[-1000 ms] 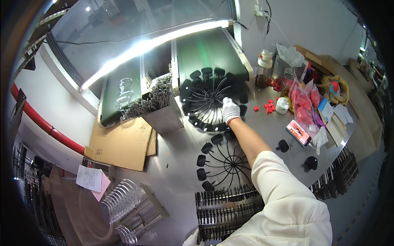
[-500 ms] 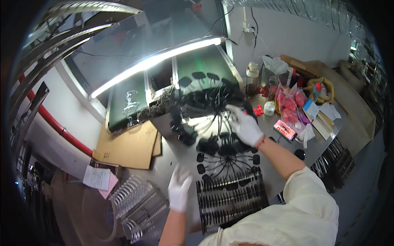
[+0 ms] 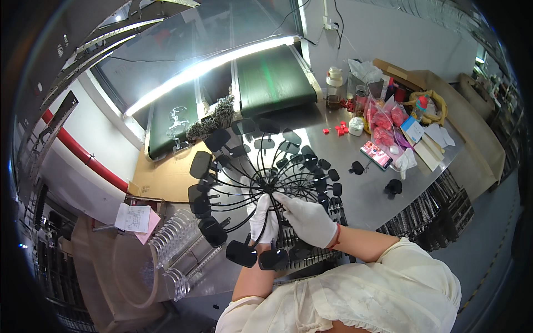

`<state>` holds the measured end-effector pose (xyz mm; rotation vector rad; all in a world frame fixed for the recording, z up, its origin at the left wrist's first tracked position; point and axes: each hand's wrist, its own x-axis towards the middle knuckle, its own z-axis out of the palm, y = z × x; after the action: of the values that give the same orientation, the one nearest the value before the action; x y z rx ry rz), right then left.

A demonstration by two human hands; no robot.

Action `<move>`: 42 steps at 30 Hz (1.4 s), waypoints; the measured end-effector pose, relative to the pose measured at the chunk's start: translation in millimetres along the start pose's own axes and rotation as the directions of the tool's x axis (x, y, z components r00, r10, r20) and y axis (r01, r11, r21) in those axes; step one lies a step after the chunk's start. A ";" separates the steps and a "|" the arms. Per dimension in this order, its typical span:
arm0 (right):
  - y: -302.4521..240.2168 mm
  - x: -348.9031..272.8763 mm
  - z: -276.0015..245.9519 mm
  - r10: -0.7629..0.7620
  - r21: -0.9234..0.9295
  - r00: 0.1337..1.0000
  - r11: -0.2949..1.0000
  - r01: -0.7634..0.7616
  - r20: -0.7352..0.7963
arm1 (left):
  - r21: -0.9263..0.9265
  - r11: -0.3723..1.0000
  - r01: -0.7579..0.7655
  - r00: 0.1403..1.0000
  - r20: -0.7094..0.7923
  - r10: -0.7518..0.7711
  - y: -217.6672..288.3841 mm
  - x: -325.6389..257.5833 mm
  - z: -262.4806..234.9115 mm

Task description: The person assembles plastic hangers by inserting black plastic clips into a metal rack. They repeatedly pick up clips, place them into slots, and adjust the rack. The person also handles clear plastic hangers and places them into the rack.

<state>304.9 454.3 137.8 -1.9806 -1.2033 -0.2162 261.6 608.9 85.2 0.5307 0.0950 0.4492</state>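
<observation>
In front of my body is a spoked rack [image 3: 268,188], its thin curved black arms spreading from a central hub, each ending in a flat dark glossy pad. My left hand [image 3: 262,223], in a white glove, is closed around the rack just below its hub. The gloved right hand [image 3: 312,221] touches it beside the hub with thumb and fingers together; what exactly they pinch is hidden. Behind it, more spoked arms with smaller black pads [image 3: 321,183] overlap the held rack. A black rack with rows of narrow pieces [image 3: 311,256] lies partly covered beneath my hands.
Two green conveyor belts [image 3: 272,83] stand beyond the metal table [image 3: 361,194], under a tube light [image 3: 211,72]. To the right are red pieces [image 3: 340,129], a phone [image 3: 376,154], bags of red parts [image 3: 383,119] and loose black pieces [image 3: 393,187]. Clear curved parts [image 3: 176,227] sit at left.
My right hand has come back from the far pile toward my body, and my left hand has moved up to meet it. The spoked rack is now lifted close, held at its hub.
</observation>
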 end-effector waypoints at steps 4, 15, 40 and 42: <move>-4.3 3.0 12.0 -0.120 0.220 0.979 0.963 0.154 -0.163 | 0.132 0.975 0.177 0.941 0.267 -0.207 30.2 -7.7 23.9; 5.0 35.1 1.4 0.277 0.830 0.897 0.356 -0.429 0.344 | 0.483 0.876 -0.013 0.888 0.408 -0.212 62.2 -16.7 37.1; 257.9 119.4 68.1 0.211 0.087 0.971 0.976 -0.202 -0.112 | 0.107 0.954 -0.280 0.948 0.191 0.256 127.6 -8.6 -44.4; 182.4 142.3 13.6 0.298 0.532 0.923 0.837 -0.129 -0.244 | 0.122 0.946 -0.301 0.937 0.220 0.270 105.6 10.9 -12.1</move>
<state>525.3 516.8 103.0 -1.5227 -0.7209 -0.0827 227.8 700.4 128.8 0.7443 -0.1456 0.6737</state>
